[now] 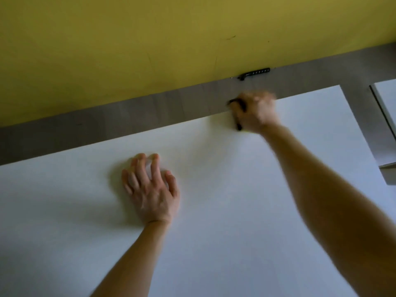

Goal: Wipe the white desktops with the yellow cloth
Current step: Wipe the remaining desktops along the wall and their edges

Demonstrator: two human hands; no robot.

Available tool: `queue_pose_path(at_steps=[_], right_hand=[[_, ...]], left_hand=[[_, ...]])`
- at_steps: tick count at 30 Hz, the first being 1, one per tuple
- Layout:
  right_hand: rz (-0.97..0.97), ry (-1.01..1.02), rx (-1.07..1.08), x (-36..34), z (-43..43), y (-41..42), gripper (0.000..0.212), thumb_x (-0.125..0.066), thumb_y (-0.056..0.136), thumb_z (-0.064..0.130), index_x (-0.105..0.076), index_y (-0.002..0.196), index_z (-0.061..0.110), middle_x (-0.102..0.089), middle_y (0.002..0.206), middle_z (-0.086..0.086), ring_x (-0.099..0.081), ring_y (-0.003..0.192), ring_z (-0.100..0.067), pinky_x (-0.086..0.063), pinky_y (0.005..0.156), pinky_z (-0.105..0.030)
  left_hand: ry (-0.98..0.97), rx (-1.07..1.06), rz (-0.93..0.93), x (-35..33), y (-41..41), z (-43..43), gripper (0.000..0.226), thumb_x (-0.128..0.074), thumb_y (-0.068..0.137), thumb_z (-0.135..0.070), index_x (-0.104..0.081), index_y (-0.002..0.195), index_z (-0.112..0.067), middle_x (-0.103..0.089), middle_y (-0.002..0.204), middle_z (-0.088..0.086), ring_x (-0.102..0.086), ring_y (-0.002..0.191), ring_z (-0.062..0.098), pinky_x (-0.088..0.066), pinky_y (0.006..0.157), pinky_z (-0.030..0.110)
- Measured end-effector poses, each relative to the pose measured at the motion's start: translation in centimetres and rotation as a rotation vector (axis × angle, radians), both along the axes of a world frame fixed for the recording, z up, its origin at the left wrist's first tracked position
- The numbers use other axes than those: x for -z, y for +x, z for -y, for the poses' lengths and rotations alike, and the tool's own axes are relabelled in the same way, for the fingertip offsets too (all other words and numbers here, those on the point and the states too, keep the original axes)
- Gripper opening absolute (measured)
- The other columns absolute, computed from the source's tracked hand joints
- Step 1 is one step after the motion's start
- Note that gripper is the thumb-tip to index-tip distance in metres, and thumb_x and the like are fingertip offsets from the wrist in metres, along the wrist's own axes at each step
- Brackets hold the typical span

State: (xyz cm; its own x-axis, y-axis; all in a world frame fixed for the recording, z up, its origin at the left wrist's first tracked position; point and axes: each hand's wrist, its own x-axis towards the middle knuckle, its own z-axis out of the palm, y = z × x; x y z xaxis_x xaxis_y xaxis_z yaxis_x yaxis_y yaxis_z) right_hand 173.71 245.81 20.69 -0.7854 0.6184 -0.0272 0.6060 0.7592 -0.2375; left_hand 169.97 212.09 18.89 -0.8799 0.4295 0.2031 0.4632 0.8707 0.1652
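A wide white desktop (214,211) fills the lower part of the head view. My left hand (150,189) rests on it left of centre, fingers spread and straight, holding nothing. My right hand (256,112) is at the desk's far edge, blurred by motion, with its fingers curled over the yellow cloth (235,116). Little of the cloth shows: a dark-edged strip at the hand's left side and a faint yellow tinge under the wrist.
Behind the desk runs a grey wood-grain strip (128,116) below a yellow wall (150,39). A black bracket (254,73) sits where wall and strip meet. At the right, across a narrow gap, is the corner of a second white desktop (386,97).
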Motion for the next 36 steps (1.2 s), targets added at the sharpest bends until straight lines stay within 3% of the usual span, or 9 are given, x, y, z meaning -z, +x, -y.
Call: queue_pose_path(at_steps=[6, 9, 15, 18, 23, 26, 29, 32, 36], right_hand=[[-0.017, -0.202, -0.333, -1.3, 14.9, -9.1, 0.036, -0.050, 0.105, 0.053, -0.071, 0.116, 0.025, -0.072, 0.108, -0.007, -0.065, 0.107, -0.035, -0.043, 0.092, -0.044], [-0.101, -0.201, -0.446, -0.4, 8.8, -4.8, 0.040, -0.049, 0.102, 0.056, -0.070, 0.120, 0.026, -0.072, 0.103, -0.007, -0.066, 0.103, -0.037, -0.048, 0.090, -0.044], [0.058, 0.011, -0.002, -1.5, -16.2, 11.5, 0.051, -0.040, 0.101, 0.061, -0.070, 0.113, 0.021, -0.075, 0.109, -0.015, -0.064, 0.104, -0.040, -0.048, 0.099, -0.049], [0.088, 0.043, 0.074, -1.1, -14.6, 10.7, 0.046, -0.041, 0.101, 0.054, -0.071, 0.104, 0.018, -0.074, 0.102, -0.014, -0.063, 0.100, -0.039, -0.045, 0.096, -0.047], [0.031, -0.192, -0.367, -0.8, -2.9, 1.4, 0.038, -0.045, 0.105, 0.053, -0.069, 0.104, 0.023, -0.072, 0.094, -0.003, -0.066, 0.092, -0.032, -0.040, 0.081, -0.038], [0.000, -0.236, -0.455, -0.9, -6.2, 2.9, 0.042, -0.043, 0.104, 0.058, -0.069, 0.112, 0.026, -0.073, 0.100, -0.005, -0.067, 0.096, -0.034, -0.045, 0.083, -0.039], [0.017, -0.124, -0.272, -1.2, -15.7, 9.2, 0.046, -0.042, 0.102, 0.060, -0.070, 0.107, 0.024, -0.077, 0.100, -0.010, -0.069, 0.090, -0.040, -0.054, 0.077, -0.043], [0.096, -0.053, 0.003, -2.4, -23.3, 15.5, 0.039, -0.048, 0.106, 0.055, -0.068, 0.109, 0.022, -0.075, 0.104, -0.019, -0.067, 0.089, -0.044, -0.050, 0.075, -0.043], [0.075, 0.057, 0.173, -0.5, -20.9, 15.6, 0.039, -0.043, 0.108, 0.045, -0.066, 0.111, 0.014, -0.070, 0.103, -0.023, -0.064, 0.093, -0.043, -0.049, 0.091, -0.050]], left_hand=[[-0.077, 0.001, -0.041, 0.2, 0.0, 0.0, 0.048, -0.052, 0.104, -0.030, -0.059, 0.149, -0.016, -0.051, 0.158, 0.019, -0.047, 0.146, 0.043, -0.032, 0.123, 0.060], [-0.122, -0.017, -0.066, 0.0, 0.5, -0.2, 0.046, -0.047, 0.107, -0.028, -0.059, 0.149, -0.014, -0.051, 0.157, 0.020, -0.048, 0.144, 0.044, -0.034, 0.121, 0.057], [-0.098, 0.163, -0.029, -1.7, 4.8, -7.2, 0.046, -0.053, 0.106, -0.032, -0.060, 0.148, -0.013, -0.053, 0.157, 0.016, -0.049, 0.145, 0.041, -0.032, 0.123, 0.061], [-0.061, 0.287, 0.024, -1.6, 7.7, -13.3, 0.053, -0.055, 0.106, -0.039, -0.057, 0.153, -0.014, -0.050, 0.162, 0.015, -0.045, 0.152, 0.038, -0.028, 0.127, 0.061], [-0.080, 0.166, 0.057, -0.3, 10.9, -18.6, 0.055, -0.056, 0.104, -0.032, -0.053, 0.153, -0.007, -0.051, 0.157, 0.020, -0.043, 0.150, 0.043, -0.030, 0.124, 0.063], [-0.048, 0.159, 0.035, 0.4, 11.4, -18.9, 0.059, -0.059, 0.100, -0.029, -0.053, 0.154, -0.006, -0.050, 0.158, 0.022, -0.039, 0.152, 0.045, -0.028, 0.125, 0.064], [-0.005, 0.169, 0.011, 0.7, 11.3, -18.5, 0.061, -0.061, 0.098, -0.029, -0.053, 0.154, -0.006, -0.048, 0.160, 0.023, -0.038, 0.154, 0.046, -0.027, 0.126, 0.064], [0.037, 0.179, 0.031, 0.6, 11.4, -18.7, 0.060, -0.063, 0.096, -0.025, -0.055, 0.152, -0.005, -0.047, 0.159, 0.024, -0.038, 0.154, 0.048, -0.028, 0.125, 0.066], [0.029, 0.175, 0.030, 0.9, 11.3, -18.7, 0.059, -0.061, 0.097, -0.025, -0.055, 0.152, -0.004, -0.047, 0.160, 0.025, -0.037, 0.155, 0.047, -0.027, 0.125, 0.066]])
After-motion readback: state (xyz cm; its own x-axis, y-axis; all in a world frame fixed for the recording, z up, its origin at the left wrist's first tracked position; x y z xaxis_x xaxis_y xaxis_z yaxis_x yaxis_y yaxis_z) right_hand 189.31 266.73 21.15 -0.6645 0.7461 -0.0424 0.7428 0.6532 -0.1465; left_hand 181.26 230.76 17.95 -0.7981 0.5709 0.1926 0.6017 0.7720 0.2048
